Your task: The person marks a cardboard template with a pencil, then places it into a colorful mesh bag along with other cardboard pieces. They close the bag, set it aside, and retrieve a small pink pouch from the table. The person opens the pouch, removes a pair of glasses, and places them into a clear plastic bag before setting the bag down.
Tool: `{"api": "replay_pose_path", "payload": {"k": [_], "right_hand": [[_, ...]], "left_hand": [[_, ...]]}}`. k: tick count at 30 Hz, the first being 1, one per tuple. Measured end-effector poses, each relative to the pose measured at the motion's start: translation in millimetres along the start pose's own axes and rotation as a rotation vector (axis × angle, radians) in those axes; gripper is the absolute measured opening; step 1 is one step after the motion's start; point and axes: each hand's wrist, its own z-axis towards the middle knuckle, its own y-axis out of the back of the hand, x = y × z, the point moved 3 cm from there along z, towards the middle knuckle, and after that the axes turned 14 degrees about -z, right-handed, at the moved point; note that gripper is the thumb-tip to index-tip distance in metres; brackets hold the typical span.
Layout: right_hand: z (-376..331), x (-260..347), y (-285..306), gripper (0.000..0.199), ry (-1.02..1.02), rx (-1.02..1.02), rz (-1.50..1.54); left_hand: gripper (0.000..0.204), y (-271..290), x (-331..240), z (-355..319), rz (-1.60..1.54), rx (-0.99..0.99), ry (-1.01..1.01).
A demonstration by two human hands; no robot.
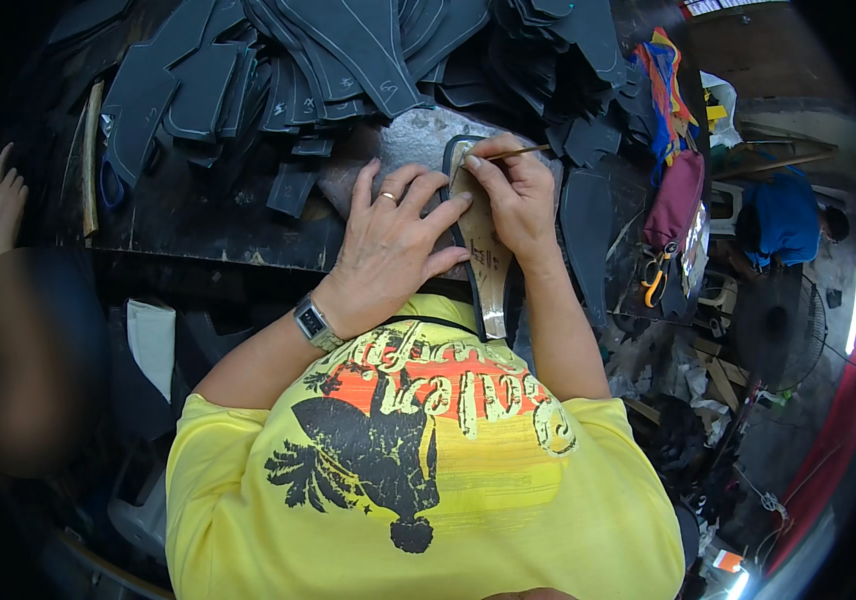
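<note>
left hand fingers spread, pressing template on dark sheet; right hand pinches pencil at top edge; outline looks just begun, stack of cut pieces beyond fingertips.

Left hand presses a tan pattern on the desk while right hand traces with a thin stick.

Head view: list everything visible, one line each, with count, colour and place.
Dark grey cut sole-shaped sheets: many, piled across bench top.
Tan cardboard sole template: one, on a dark sheet, centre.
Thin brown marking stick: one, in right hand.
Orange-handled pliers: one, right of bench.
Maroon fabric pouch: one, right.
Another person's hand: one, far left.
Left hand: presses template flat.
Right hand: grip on stick.
</note>
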Motion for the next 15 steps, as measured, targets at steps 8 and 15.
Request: {"api": "replay_pose_path", "payload": {"k": [8,15], "right_hand": [[7,-8,10,0.007,-0.158,0.119,0.274],[8,-2,13,0.004,0.008,0.37,0.165]], "left_hand": [[0.053,0,-1,0,0.018,-0.009,-0.008],[0.052,-2,0,-1,0.017,0.006,0.002]]}}
